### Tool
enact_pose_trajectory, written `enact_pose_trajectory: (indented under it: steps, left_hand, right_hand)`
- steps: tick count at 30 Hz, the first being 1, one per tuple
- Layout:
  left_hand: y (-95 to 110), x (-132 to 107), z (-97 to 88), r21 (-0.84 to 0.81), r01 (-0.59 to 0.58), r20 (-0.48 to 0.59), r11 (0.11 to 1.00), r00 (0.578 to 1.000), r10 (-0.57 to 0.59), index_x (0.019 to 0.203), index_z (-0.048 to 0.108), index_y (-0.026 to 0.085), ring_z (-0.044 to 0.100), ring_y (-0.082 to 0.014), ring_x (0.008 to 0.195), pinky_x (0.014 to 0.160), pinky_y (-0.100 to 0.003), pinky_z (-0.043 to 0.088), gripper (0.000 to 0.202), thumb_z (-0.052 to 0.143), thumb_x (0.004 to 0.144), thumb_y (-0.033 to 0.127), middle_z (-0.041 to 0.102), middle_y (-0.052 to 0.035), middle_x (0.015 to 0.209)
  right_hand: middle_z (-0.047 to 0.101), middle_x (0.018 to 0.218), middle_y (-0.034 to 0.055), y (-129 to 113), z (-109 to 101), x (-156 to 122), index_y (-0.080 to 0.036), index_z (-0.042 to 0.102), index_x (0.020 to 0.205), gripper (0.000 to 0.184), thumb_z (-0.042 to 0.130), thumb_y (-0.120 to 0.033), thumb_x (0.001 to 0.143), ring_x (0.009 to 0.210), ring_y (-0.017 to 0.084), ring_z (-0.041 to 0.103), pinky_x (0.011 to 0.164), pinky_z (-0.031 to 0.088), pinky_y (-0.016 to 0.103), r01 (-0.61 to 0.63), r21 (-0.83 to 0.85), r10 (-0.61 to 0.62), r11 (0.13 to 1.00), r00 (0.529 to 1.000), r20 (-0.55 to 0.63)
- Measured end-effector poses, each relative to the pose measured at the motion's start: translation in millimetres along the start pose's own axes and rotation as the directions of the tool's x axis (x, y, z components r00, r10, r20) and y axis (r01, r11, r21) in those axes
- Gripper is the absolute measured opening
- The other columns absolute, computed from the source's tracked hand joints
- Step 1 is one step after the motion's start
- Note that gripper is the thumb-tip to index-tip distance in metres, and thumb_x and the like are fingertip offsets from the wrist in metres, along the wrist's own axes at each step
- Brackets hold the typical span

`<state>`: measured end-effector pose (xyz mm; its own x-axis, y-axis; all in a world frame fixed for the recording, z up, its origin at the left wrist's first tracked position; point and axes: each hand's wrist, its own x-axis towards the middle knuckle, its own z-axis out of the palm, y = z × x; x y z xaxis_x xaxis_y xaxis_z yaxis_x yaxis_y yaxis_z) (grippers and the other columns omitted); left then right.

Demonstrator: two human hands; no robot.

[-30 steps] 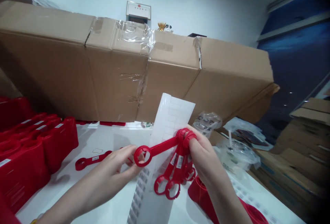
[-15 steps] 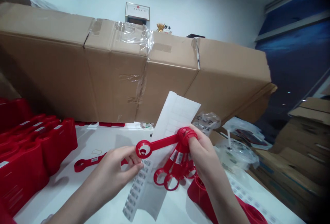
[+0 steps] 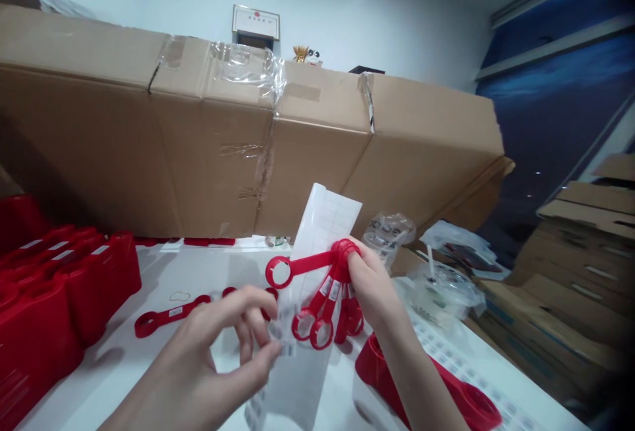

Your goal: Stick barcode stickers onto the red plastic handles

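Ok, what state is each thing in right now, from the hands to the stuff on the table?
Left hand, pinching the barcode label sheet.
Right hand, gripping the red plastic spanners by their ring ends.
Barcode label sheet, upright, curling slightly, with its lower part hanging below the left hand.
Red plastic spanners, bunched, with the top one fanned out, and labels on the lower handles.
Loose red spanner, lying flat on the table, labelled.
Cardboard carton, closed, taped.

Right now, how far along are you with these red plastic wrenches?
Done: the wrenches bunched in the right hand show white barcode labels, as does one on the table. In hand: the left hand pinches the label sheet. Left: the top wrench shows no label, and barcodes remain on the sheet.
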<state>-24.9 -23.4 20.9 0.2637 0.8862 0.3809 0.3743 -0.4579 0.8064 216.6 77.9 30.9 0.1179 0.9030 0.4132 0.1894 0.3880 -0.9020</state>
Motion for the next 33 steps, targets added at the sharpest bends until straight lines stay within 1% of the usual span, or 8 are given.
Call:
enact_pose_trajectory:
  steps: [2,5,9,12,17,21,29,33]
  left_hand:
    - [-1.5,3.1,-1.9,-0.046,0.029,-0.183,0.999,0.982,-0.037,0.120,0.050,0.036,0.061,-0.0171,0.085,0.086,-0.034,0.051,0.032,0.065,0.093,0.042,0.058,0.0034,0.096]
    - [-12.0,14.6,1.2,-0.074,-0.023,-0.435,0.997,0.900,-0.011,0.127,0.036,0.036,0.062,-0.0212,0.103,0.091,-0.040,0.055,0.055,0.072,0.087,0.042,0.050,-0.0025,0.121]
    - [-23.1,25.8,2.4,-0.320,-0.043,-0.358,0.947,0.930,-0.079,0.125,0.030,0.036,0.067,-0.0152,0.085,0.075,-0.036,0.062,0.057,0.073,0.087,0.036,0.044,-0.0030,0.123]
    - [-22.1,27.0,-10.7,-0.412,-0.110,-0.417,0.904,0.905,-0.080,0.121,0.034,0.035,0.066,-0.0095,0.073,0.066,-0.028,0.061,0.061,0.080,0.081,0.030,0.045,-0.0006,0.119]
    - [-17.9,25.8,-42.3,-0.477,-0.079,-0.450,0.875,0.878,-0.166,0.123,0.037,0.035,0.068,-0.0125,0.077,0.061,-0.026,0.062,0.066,0.085,0.077,0.031,0.049,-0.0037,0.124]
    - [-19.6,24.7,-51.9,-0.446,-0.090,-0.457,0.890,0.879,-0.140,0.125,0.036,0.035,0.069,-0.0112,0.079,0.067,-0.023,0.063,0.070,0.086,0.076,0.028,0.049,-0.0034,0.125]
    - [-14.5,21.3,-51.3,-0.369,-0.098,-0.465,0.924,0.880,-0.093,0.123,0.036,0.034,0.068,-0.0117,0.078,0.065,-0.023,0.061,0.065,0.084,0.078,0.030,0.051,-0.0017,0.119]
    - [0.3,10.6,-48.8,-0.126,-0.125,-0.657,0.984,0.754,0.011,0.117,0.047,0.031,0.065,-0.0166,0.093,0.074,-0.022,0.058,0.050,0.081,0.081,0.039,0.056,-0.0003,0.113]
  right_hand:
    - [0.063,0.074,-0.0010,-0.6,1.1,-2.4,-0.022,0.058,0.075,0.015,0.052,-0.030,0.086,0.070,0.018,0.055,0.068,0.043,0.029,0.004,0.014,-0.004,1.000,1.000,0.005]
    - [0.062,0.075,-0.0014,-4.5,6.3,-11.4,-0.022,0.059,0.079,0.016,0.051,-0.031,0.089,0.071,0.018,0.055,0.068,0.044,0.028,0.004,0.035,-0.006,0.999,0.999,0.044]
    - [0.060,0.073,-0.0023,-10.9,13.5,-22.8,-0.022,0.060,0.082,0.019,0.047,-0.029,0.095,0.066,0.016,0.052,0.062,0.042,0.025,-0.036,0.055,0.030,0.998,0.994,0.107]
    - [0.061,0.075,-0.0019,-18.2,13.3,-26.0,-0.022,0.064,0.087,0.017,0.050,-0.026,0.096,0.067,0.015,0.054,0.061,0.043,0.024,-0.108,0.086,0.089,0.990,0.977,0.196]
    - [0.069,0.092,0.0025,-35.0,6.5,-31.5,-0.023,0.072,0.109,0.018,0.063,-0.032,0.097,0.077,0.016,0.060,0.075,0.050,0.028,-0.245,0.156,0.137,0.957,0.854,0.502]
    - [0.070,0.100,0.0047,-39.6,4.3,-35.0,-0.023,0.074,0.112,0.022,0.070,-0.035,0.094,0.079,0.015,0.058,0.071,0.048,0.025,-0.267,0.186,0.109,0.946,0.800,0.590]
    - [0.061,0.075,-0.0011,-36.8,7.9,-40.1,-0.022,0.073,0.091,0.018,0.069,-0.039,0.093,0.067,0.015,0.056,0.065,0.049,0.026,-0.210,0.206,0.094,0.956,0.882,0.462]
    - [0.066,0.076,0.0017,-43.0,10.9,-45.0,-0.022,0.074,0.088,0.020,0.065,-0.040,0.093,0.069,0.019,0.059,0.067,0.052,0.031,-0.080,0.105,0.037,0.991,0.933,0.358]
